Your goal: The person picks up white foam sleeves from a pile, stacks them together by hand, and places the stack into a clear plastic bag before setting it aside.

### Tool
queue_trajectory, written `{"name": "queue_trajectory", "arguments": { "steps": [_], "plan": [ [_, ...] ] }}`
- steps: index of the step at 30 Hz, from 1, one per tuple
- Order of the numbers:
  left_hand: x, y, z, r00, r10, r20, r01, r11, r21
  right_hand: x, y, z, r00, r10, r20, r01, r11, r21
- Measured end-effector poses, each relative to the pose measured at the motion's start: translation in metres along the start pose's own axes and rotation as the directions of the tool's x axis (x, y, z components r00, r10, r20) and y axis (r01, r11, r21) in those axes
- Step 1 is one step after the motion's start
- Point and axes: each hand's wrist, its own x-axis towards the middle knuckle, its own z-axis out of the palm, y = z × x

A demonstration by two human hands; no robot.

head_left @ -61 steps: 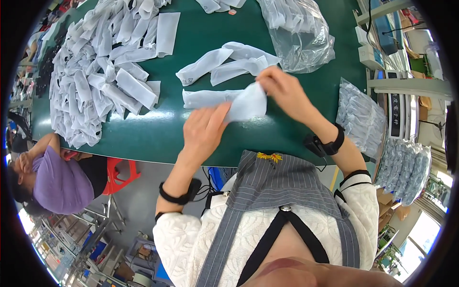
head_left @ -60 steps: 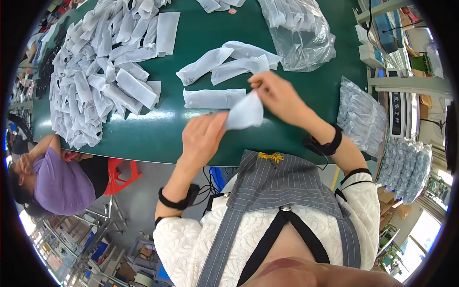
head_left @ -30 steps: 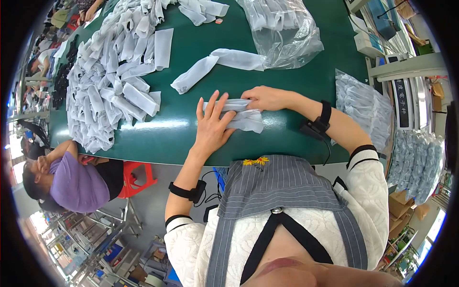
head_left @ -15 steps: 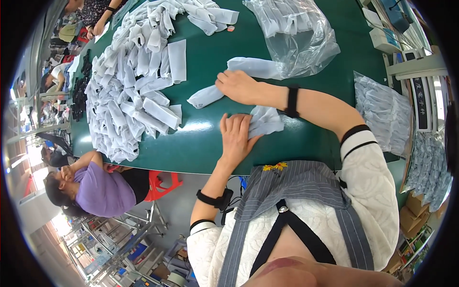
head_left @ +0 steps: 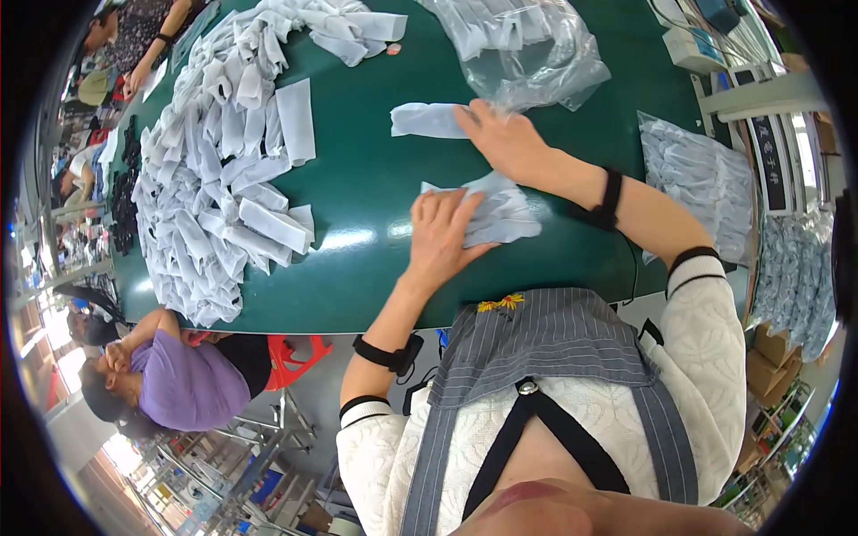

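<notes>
My left hand (head_left: pixel 438 234) is closed around one side of a small stack of pale grey-blue wrapped packets (head_left: pixel 505 214), low over the near part of the green table. Its thumb presses along the near edge, and part of the stack is hidden under the fingers. Farther off, my right hand (head_left: pixel 511 143) grips the right end of a single flat packet (head_left: pixel 424 121) lying on the table. The fingertips cover that end. Just beyond this hand is a large clear plastic bag (head_left: pixel 545 67) with similar packets inside.
A big heap of loose pale packets (head_left: pixel 210 188) covers the table's left side. At the right lies a filled clear bag (head_left: pixel 697 179), near a scale-like device (head_left: pixel 773 161). A person in purple (head_left: pixel 192 380) sits at the near left edge; another person's arm (head_left: pixel 165 45) shows far left.
My right hand has left the nearer packet's old spot and moved to the farther packet. The nearer packet no longer lies there, and the stack at my left hand looks wider. The view has shifted.
</notes>
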Motion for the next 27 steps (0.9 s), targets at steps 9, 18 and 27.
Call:
{"name": "queue_trajectory", "arguments": {
  "steps": [9, 18, 27],
  "plan": [
    [0.012, 0.015, -0.024, 0.998, 0.023, 0.063, -0.034, 0.985, 0.167, -0.016, 0.015, -0.02, 0.83, -0.181, 0.527, -0.075, 0.901, 0.427],
    [0.011, 0.023, 0.011, 0.968, -0.226, -0.112, 0.244, 0.95, 0.193, -0.09, -0.036, -0.078, 0.87, 0.169, 0.463, -0.311, 0.917, 0.25],
    [-0.02, 0.091, -0.006, 0.905, -0.396, 0.154, 0.424, 0.862, -0.277, -0.107, -0.059, -0.044, 0.939, 0.298, 0.171, -0.339, 0.882, 0.328]
  ]
}}
